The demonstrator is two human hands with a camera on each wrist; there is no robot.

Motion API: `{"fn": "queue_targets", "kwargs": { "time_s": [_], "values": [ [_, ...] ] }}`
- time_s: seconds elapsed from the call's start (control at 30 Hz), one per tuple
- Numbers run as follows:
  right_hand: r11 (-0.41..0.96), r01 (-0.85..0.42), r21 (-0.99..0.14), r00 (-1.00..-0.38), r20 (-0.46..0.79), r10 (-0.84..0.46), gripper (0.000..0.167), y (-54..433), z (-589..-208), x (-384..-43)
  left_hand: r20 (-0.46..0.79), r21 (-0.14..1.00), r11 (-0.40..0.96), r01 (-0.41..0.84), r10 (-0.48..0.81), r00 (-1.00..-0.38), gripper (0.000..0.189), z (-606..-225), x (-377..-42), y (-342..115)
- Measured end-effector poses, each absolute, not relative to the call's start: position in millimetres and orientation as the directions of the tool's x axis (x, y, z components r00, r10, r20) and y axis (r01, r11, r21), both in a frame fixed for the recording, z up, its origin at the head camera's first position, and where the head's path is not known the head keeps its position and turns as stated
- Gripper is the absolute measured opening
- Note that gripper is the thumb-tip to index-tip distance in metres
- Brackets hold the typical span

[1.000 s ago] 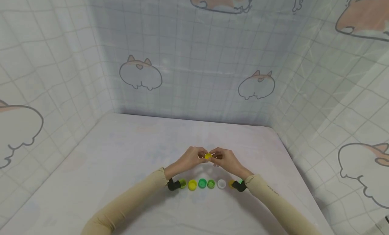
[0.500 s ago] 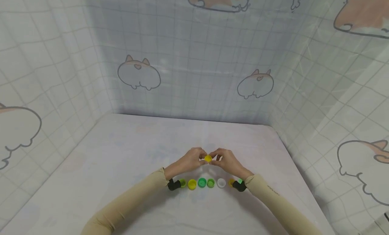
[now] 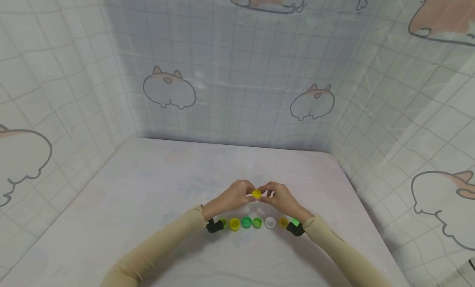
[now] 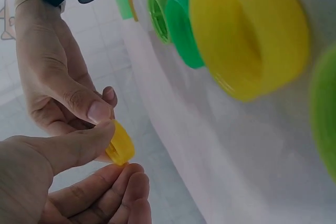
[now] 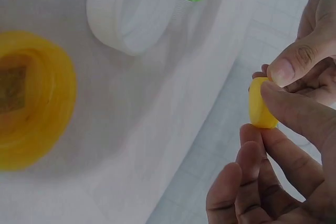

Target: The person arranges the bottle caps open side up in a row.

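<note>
A small yellow bottle cap (image 3: 257, 194) is held up between both hands, beyond the row of caps. My left hand (image 3: 237, 194) pinches it from the left with thumb and fingertips. From the other side my right hand (image 3: 281, 197) grips its edge the same way. In the left wrist view the yellow cap (image 4: 123, 144) is tilted, its ridged side partly covered by a thumb. Fingertips of both hands meet around the yellow cap (image 5: 257, 103) in the right wrist view.
Nearer the person, several caps lie in a row: an olive-green one (image 3: 224, 222), a yellow one (image 3: 234, 224), a teal one (image 3: 246, 222), a light green one (image 3: 257, 222), a white one (image 3: 270, 222) and an orange-yellow one (image 3: 283, 222). A pale green piece (image 3: 295, 222) sits at the right end.
Both hands have shifted slightly right and toward the person with the yellow cap between them. The cap's angle has altered a little, and the right fingers are more spread. The row looks unchanged.
</note>
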State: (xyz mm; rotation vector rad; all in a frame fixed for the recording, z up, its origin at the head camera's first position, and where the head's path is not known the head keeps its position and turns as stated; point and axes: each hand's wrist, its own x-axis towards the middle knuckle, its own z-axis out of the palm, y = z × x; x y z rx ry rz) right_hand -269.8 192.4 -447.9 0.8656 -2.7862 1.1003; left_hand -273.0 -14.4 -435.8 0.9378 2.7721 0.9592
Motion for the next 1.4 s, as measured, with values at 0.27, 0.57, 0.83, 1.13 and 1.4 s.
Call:
{"fn": "queue_targets", "kwargs": {
  "time_s": [0.27,0.57,0.83,1.13,1.4],
  "values": [
    [0.636,-0.436,-0.637,-0.890,0.203,-0.408,0.024,212.0,-444.4,-255.5,0.134,0.603,0.601,0.524,0.571,-0.810,0.025,-428.8,-264.9,3.9],
    [0.653,-0.410,-0.637,-0.911,0.249,-0.330,0.026,246.4,-438.8,-238.2,0.183,0.569,0.620,0.540,0.545,-0.818,0.026,-428.0,-253.0,42.9],
    [0.678,-0.399,-0.617,-0.916,0.235,-0.325,0.025,278.7,-440.3,-225.7,0.227,0.532,0.616,0.581,0.557,-0.799,0.029,-433.7,-242.2,74.5],
    [0.691,-0.394,-0.606,-0.918,0.228,-0.324,0.024,307.0,-445.7,-213.9,0.260,0.407,0.662,0.629,0.576,-0.775,0.029,-438.6,-233.9,105.5],
    [0.722,-0.321,-0.613,-0.940,0.114,-0.321,0.023,324.7,-454.5,-205.3,0.208,0.305,0.728,0.614,0.579,-0.789,0.030,-455.7,-225.1,129.1]
  ]
}}
